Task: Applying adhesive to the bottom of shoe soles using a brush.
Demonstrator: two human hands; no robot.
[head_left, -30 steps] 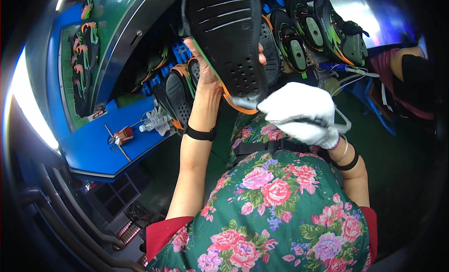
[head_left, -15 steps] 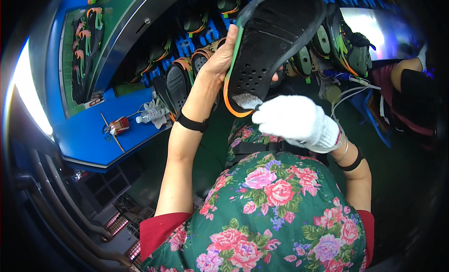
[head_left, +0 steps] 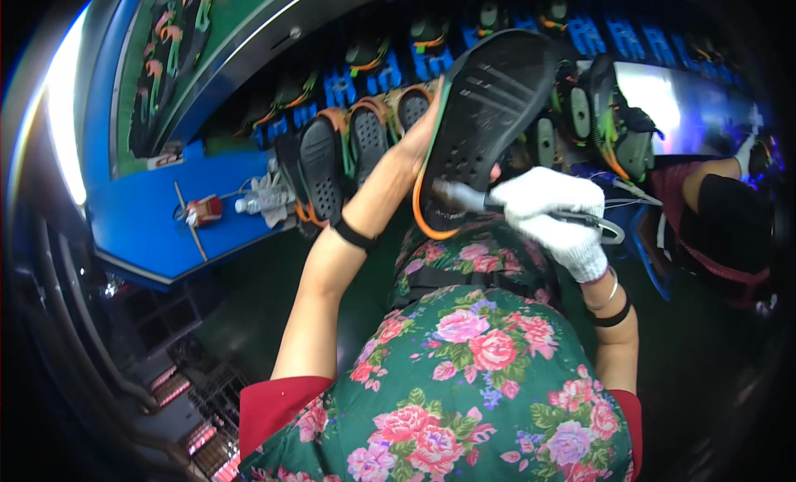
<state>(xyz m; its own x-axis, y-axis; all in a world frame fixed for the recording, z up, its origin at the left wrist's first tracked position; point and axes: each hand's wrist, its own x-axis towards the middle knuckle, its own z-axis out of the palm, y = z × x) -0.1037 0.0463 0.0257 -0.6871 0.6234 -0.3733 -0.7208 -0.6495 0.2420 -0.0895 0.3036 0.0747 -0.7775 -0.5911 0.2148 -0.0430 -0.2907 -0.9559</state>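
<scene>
The right hand [head_left: 554, 210] wears a fuzzy white glove. Its fingers are pinched round the handle of a brush [head_left: 466, 197] with pale, blurry hairs. The hairs are over the low end of a shoe sole [head_left: 487, 113]; I cannot tell if they touch it. The left hand [head_left: 421, 142] is bare and curls round the sole from its left side. A fingertip peeks out on the right, and the other fingers are hidden behind.

The sole is up in front of the body, tilted, with its wide end at the top. It is black, and its middle shines. Slanting bars cross the upper part, and little round holes dot the lower part. A bright orange rim curves round the low end, and a green edge runs up the left side.

Beyond it, more grey soles [head_left: 319, 157] stand in a row. On the left, a clear bottle [head_left: 264, 201] lies on a blue table [head_left: 137, 225].
</scene>
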